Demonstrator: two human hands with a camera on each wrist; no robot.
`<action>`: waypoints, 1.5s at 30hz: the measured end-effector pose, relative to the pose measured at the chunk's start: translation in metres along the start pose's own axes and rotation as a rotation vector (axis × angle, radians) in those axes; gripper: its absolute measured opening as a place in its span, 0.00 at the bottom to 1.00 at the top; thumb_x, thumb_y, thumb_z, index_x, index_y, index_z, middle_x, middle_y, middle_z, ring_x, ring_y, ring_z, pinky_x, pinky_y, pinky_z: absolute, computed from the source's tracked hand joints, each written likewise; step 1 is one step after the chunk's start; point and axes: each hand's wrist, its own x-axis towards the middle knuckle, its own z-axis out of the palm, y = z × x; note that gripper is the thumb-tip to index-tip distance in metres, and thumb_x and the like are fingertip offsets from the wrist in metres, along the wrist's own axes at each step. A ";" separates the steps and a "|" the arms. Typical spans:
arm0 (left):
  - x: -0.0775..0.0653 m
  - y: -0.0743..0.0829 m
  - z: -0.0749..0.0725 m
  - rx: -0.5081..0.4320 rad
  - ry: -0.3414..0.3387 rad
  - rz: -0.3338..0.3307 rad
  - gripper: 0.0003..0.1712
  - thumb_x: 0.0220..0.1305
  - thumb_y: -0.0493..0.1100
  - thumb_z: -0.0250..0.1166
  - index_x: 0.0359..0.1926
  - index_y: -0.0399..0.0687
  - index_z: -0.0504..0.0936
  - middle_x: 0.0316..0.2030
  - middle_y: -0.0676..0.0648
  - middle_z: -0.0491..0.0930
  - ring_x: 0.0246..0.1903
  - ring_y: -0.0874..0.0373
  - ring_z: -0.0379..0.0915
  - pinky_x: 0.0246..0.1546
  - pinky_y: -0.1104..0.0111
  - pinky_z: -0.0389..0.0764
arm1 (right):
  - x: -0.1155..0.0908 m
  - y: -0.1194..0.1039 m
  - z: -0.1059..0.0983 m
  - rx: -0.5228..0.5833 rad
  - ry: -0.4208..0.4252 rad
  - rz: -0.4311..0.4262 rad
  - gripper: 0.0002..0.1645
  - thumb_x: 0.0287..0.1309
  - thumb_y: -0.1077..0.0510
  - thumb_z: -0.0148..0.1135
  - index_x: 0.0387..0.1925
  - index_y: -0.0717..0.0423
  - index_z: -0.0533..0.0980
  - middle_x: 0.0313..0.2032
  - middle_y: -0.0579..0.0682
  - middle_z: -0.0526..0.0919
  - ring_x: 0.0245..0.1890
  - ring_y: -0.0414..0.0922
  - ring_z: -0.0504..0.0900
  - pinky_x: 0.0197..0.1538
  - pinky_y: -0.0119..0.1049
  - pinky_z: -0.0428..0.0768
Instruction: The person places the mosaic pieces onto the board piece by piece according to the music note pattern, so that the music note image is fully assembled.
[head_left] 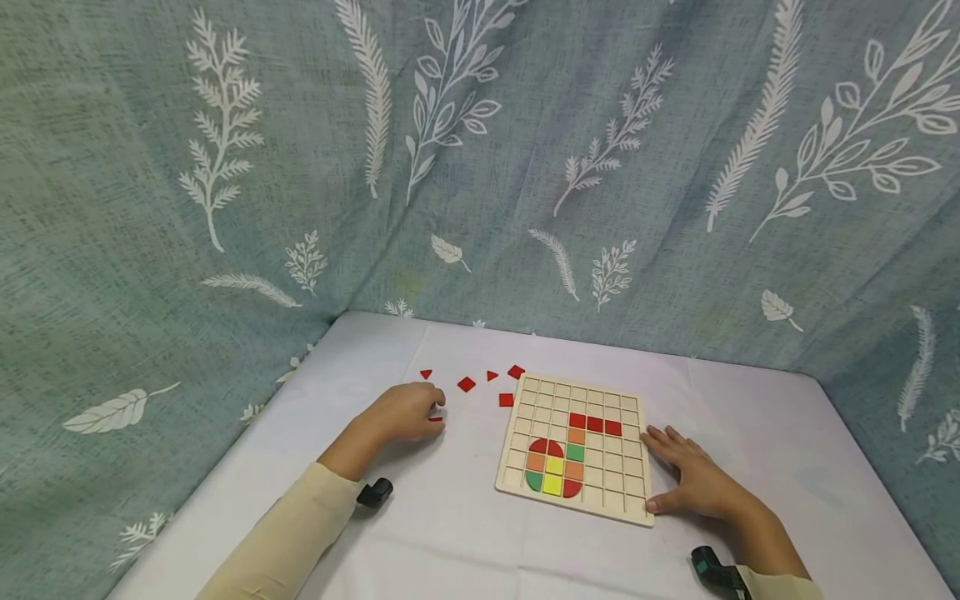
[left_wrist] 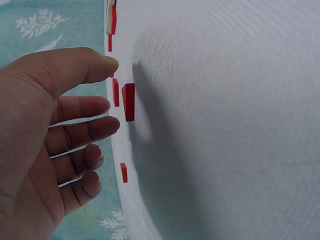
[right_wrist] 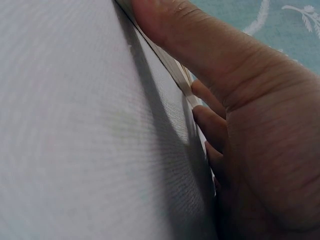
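Observation:
My left hand hovers low over the left part of the table, thumb and fingers apart. A red piece lies just beyond its fingertips, in the gap between thumb and fingers. To the right sits a square wooden grid board with red, orange, yellow and green pieces set in some of its cells. A row of red squares crosses its middle, and rounded corner pieces stand lower left. My right hand rests at the board's right edge, fingers spread and thumb touching the near corner.
Several loose red pieces lie behind and left of the board, among them a square, a diamond-turned piece and a small triangle. A white cloth covers the table. Green leaf-patterned fabric rises behind and at both sides.

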 end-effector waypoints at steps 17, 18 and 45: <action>-0.002 -0.005 0.001 -0.055 -0.049 -0.043 0.03 0.55 0.46 0.68 0.29 0.55 0.82 0.21 0.58 0.72 0.24 0.60 0.67 0.29 0.65 0.71 | 0.000 0.002 -0.001 0.020 0.002 -0.010 0.73 0.23 0.29 0.78 0.71 0.58 0.61 0.72 0.60 0.56 0.72 0.65 0.43 0.64 0.67 0.42; -0.002 -0.005 0.001 -0.060 -0.049 -0.040 0.03 0.56 0.45 0.68 0.28 0.55 0.81 0.21 0.58 0.72 0.24 0.60 0.67 0.28 0.65 0.71 | 0.000 0.002 -0.001 0.018 0.004 -0.010 0.73 0.23 0.29 0.78 0.71 0.58 0.61 0.72 0.60 0.56 0.72 0.65 0.43 0.65 0.67 0.42; 0.025 0.009 -0.008 -0.034 -0.015 0.038 0.02 0.55 0.46 0.67 0.30 0.57 0.82 0.25 0.60 0.74 0.26 0.63 0.68 0.32 0.67 0.73 | -0.001 0.006 -0.001 0.017 0.002 -0.062 0.71 0.28 0.26 0.73 0.72 0.57 0.60 0.72 0.58 0.55 0.72 0.64 0.43 0.66 0.63 0.40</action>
